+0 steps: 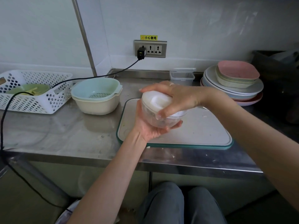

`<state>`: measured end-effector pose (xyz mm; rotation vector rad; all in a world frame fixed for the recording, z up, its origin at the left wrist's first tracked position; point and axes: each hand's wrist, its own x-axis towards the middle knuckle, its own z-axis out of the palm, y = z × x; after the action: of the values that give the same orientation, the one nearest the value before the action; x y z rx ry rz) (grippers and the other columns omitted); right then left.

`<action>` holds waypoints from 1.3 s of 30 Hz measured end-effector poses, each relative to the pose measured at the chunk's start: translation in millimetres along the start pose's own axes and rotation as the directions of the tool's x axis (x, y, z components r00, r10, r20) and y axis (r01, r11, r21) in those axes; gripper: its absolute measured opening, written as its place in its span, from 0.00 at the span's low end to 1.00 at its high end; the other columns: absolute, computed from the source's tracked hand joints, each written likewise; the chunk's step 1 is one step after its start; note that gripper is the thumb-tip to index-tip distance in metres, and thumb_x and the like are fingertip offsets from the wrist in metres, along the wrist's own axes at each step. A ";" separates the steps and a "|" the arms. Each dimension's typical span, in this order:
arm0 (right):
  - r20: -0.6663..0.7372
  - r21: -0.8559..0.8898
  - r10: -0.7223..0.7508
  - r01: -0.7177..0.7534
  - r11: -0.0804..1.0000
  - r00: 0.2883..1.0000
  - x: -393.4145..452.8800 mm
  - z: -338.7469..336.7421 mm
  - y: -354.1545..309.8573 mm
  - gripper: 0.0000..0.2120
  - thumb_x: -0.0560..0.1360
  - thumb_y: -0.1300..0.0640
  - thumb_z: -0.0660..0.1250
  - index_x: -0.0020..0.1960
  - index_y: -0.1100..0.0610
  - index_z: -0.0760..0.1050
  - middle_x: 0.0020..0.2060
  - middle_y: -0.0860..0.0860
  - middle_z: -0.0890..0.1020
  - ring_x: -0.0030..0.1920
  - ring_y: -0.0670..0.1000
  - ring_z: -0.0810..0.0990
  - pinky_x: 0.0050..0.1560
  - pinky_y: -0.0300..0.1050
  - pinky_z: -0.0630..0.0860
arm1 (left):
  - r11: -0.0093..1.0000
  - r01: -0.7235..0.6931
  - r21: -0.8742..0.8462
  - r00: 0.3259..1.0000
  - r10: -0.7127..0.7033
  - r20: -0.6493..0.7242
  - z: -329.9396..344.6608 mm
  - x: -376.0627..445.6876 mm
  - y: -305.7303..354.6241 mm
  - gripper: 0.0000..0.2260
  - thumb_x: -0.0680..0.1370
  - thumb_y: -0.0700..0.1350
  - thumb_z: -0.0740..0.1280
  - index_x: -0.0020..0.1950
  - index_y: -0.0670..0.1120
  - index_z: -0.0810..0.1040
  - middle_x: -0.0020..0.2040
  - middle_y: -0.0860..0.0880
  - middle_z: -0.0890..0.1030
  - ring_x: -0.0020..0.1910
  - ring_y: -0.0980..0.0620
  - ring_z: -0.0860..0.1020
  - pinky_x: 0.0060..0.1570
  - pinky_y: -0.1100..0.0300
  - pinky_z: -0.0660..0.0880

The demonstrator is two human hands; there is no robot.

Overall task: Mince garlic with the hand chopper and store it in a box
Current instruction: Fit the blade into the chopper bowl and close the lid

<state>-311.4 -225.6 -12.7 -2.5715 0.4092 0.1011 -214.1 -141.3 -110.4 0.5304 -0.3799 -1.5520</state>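
A: Grip first. Left hand (150,128) cupped under the hand chopper (162,110), palm up, fingers wrapped round the clear bowl from below. Closed on it, firm.

B: And the right hand (174,97)?

A: Clamped over the white lid (156,100) from above. Fingers spread across the top, thumb curled down at the near rim. Ring on one finger. Both hands hold the same item.

B: Chopper position?

A: Lifted, tilted a little toward the left, above the cutting board (202,131). Not touching the board as far as I can tell.

B: Contents?

A: Bowl is cloudy; pale matter inside, cannot tell what exactly.

B: Board?

A: White with a green edge, lying flat on the steel counter (64,135), near the front edge. A few small pale scraps on it and on the counter lip.

B: The box?

A: Clear plastic box (182,77) at the back by the wall, behind the right hand, lid leaning behind it. Well apart from the chopper.

B: Surroundings, left side?

A: Pale blue colander (97,89) nested in a cream bowl (97,105), just left of the board. Further left a white perforated basket (32,101) with a green dish inside.

B: Right side?

A: Stack of plates (234,88), pink square dishes on top. A black cable (97,76) runs from a wall socket (150,49) across the counter to the left.
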 end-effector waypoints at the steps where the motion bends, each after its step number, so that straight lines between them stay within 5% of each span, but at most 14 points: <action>1: -0.021 -0.002 -0.002 0.002 1.000 1.000 -0.1 2.3 0.4 0.36 0.60 0.36 0.71 0.63 0.23 0.57 0.66 0.45 0.64 0.66 0.51 0.64 0.64 0.51 0.67 | 1.000 -0.004 -0.002 1.000 0.004 -0.002 -0.5 0.4 0.1 0.29 0.73 0.68 0.58 0.59 0.46 0.76 0.54 0.37 0.79 0.47 0.34 0.78 0.31 0.50 0.80; 4: -0.159 0.046 0.025 -0.018 0.999 0.987 4.4 16.3 6.6 0.33 0.66 0.36 0.70 0.66 0.27 0.59 0.66 0.43 0.67 0.66 0.49 0.66 0.64 0.49 0.67 | 1.000 0.002 -0.004 0.998 -0.003 -0.060 -3.7 1.3 -2.7 0.34 0.69 0.70 0.60 0.61 0.44 0.76 0.54 0.38 0.80 0.49 0.34 0.79 0.36 0.51 0.79; 8: -0.229 0.131 0.107 -0.078 0.988 0.968 9.4 24.6 6.9 0.34 0.59 0.28 0.64 0.64 0.25 0.60 0.63 0.46 0.72 0.63 0.51 0.71 0.64 0.51 0.70 | 0.996 -0.073 -0.047 0.985 0.064 -0.160 -5.1 6.6 -10.6 0.35 0.67 0.72 0.59 0.53 0.44 0.84 0.51 0.40 0.81 0.49 0.33 0.79 0.35 0.56 0.77; 12: -0.294 0.169 0.115 -0.067 0.983 0.949 8.1 21.8 8.1 0.37 0.63 0.31 0.66 0.69 0.32 0.58 0.64 0.45 0.71 0.63 0.50 0.70 0.64 0.48 0.69 | 0.982 -0.188 -0.036 0.957 0.175 -0.231 -1.6 11.3 -9.4 0.36 0.69 0.72 0.59 0.62 0.45 0.78 0.57 0.39 0.79 0.56 0.33 0.77 0.32 0.54 0.79; 15: -0.282 0.373 0.185 -0.070 0.925 0.941 3.9 23.1 17.1 0.34 0.71 0.37 0.67 0.72 0.39 0.56 0.55 0.36 0.72 0.57 0.46 0.72 0.57 0.48 0.75 | 0.928 -0.369 0.047 0.891 0.368 -0.266 0.4 11.9 -0.6 0.30 0.74 0.68 0.57 0.61 0.47 0.77 0.54 0.42 0.83 0.56 0.42 0.81 0.49 0.44 0.79; 18: -0.340 0.493 0.241 -0.046 0.869 0.909 4.6 28.5 23.5 0.37 0.67 0.38 0.71 0.71 0.42 0.59 0.59 0.40 0.69 0.58 0.47 0.72 0.50 0.47 0.78 | 0.873 -0.301 0.385 0.875 0.413 -0.253 -2.3 8.7 6.7 0.29 0.78 0.68 0.50 0.65 0.51 0.74 0.60 0.47 0.81 0.60 0.48 0.78 0.62 0.45 0.72; 19: -0.403 0.488 0.239 -0.013 0.873 0.883 7.0 29.3 25.6 0.38 0.66 0.39 0.73 0.70 0.43 0.60 0.61 0.41 0.69 0.59 0.47 0.72 0.50 0.45 0.76 | 0.798 -0.253 0.548 0.853 0.451 -0.263 -5.9 7.6 8.8 0.28 0.79 0.66 0.49 0.69 0.52 0.71 0.65 0.49 0.77 0.64 0.50 0.75 0.64 0.48 0.71; 22: -0.567 0.371 0.233 -0.007 0.929 0.790 20.3 26.9 36.0 0.39 0.62 0.43 0.78 0.68 0.42 0.64 0.62 0.47 0.69 0.64 0.48 0.66 0.55 0.40 0.68 | 0.315 -0.110 0.943 0.700 0.698 -0.151 -25.2 1.8 23.4 0.18 0.83 0.49 0.57 0.73 0.50 0.67 0.69 0.54 0.71 0.64 0.60 0.71 0.64 0.63 0.66; 24: -0.571 0.359 0.225 -0.006 0.933 0.790 28.1 24.3 39.5 0.37 0.62 0.45 0.78 0.67 0.43 0.66 0.59 0.46 0.68 0.65 0.48 0.64 0.56 0.38 0.64 | 0.214 -0.062 0.975 0.666 0.736 -0.119 -42.6 -0.4 35.6 0.20 0.79 0.37 0.60 0.71 0.47 0.70 0.66 0.54 0.74 0.59 0.61 0.74 0.60 0.69 0.67; 28: -0.474 0.283 0.080 0.066 0.957 0.877 53.3 38.2 36.4 0.40 0.59 0.47 0.81 0.67 0.43 0.68 0.63 0.47 0.69 0.66 0.48 0.65 0.61 0.37 0.63 | 0.328 -0.082 0.941 0.591 0.777 -0.219 -65.0 -8.9 54.1 0.19 0.76 0.35 0.59 0.61 0.52 0.78 0.57 0.47 0.81 0.57 0.48 0.79 0.60 0.46 0.75; 31: -0.488 0.218 0.045 0.072 0.973 0.872 81.0 57.7 33.4 0.43 0.55 0.44 0.81 0.67 0.39 0.66 0.67 0.51 0.64 0.69 0.51 0.60 0.70 0.43 0.60 | 0.462 -0.123 0.878 0.613 0.731 -0.299 -69.4 -15.2 59.4 0.19 0.77 0.33 0.57 0.64 0.47 0.75 0.58 0.44 0.80 0.56 0.46 0.79 0.57 0.47 0.78; 35: -0.588 0.280 0.218 -0.057 0.958 0.779 109.8 51.9 42.1 0.42 0.57 0.41 0.79 0.67 0.37 0.64 0.71 0.53 0.57 0.70 0.57 0.59 0.70 0.53 0.63 | 0.159 0.172 0.972 0.640 0.732 -0.233 -71.6 -24.8 57.2 0.19 0.79 0.39 0.60 0.70 0.46 0.71 0.61 0.45 0.79 0.56 0.49 0.77 0.57 0.61 0.70; 39: -0.598 0.310 0.339 -0.180 0.933 0.726 137.4 34.3 59.9 0.41 0.59 0.41 0.78 0.68 0.38 0.65 0.71 0.52 0.57 0.69 0.59 0.60 0.70 0.52 0.63 | -0.302 0.329 0.895 0.783 0.617 -0.080 -77.2 -17.4 49.5 0.23 0.81 0.46 0.61 0.76 0.44 0.63 0.70 0.41 0.71 0.67 0.44 0.70 0.66 0.55 0.66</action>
<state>-198.9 -293.6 -92.3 -2.2273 0.9793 -0.7220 -130.4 -120.4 -146.0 2.2028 -1.2399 -0.1415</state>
